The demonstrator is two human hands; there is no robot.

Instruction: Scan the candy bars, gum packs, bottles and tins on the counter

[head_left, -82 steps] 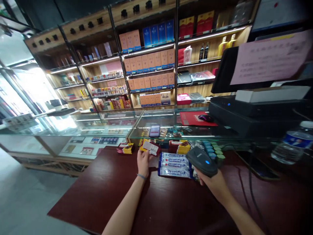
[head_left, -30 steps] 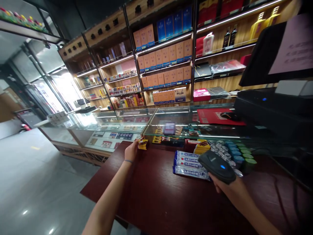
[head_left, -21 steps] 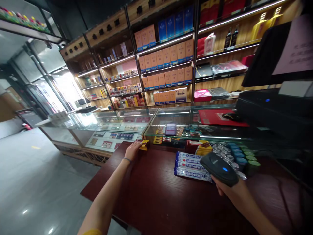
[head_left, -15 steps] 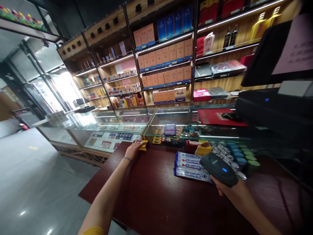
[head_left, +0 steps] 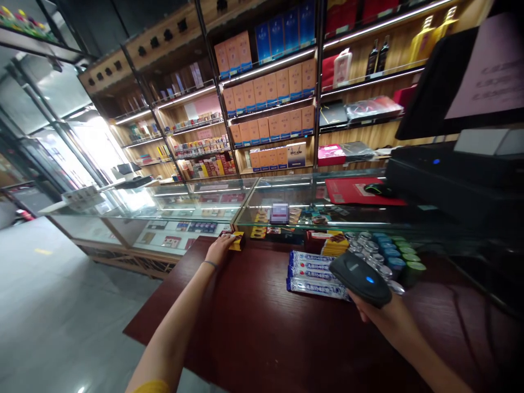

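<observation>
Yellow packets [head_left: 237,240] set down at the table's [head_left: 254,327] far edge.
Left hand [head_left: 219,249] rests flat on them, fingers loose; right hand [head_left: 379,312] grips the scanner [head_left: 359,271], blue bars [head_left: 313,273] apparently unscanned.

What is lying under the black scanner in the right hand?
Under the scanner, held in the right hand, lie blue-and-white packs on the dark wooden table. Their right ends are covered by it.

The dark red wooden surface [head_left: 262,327] carries a small yellow pack [head_left: 237,240] at its far left corner. Long blue and white packs [head_left: 311,273] lie side by side near the far edge. Just beside them stand round tins [head_left: 385,256] and more yellow packs [head_left: 333,246].
</observation>
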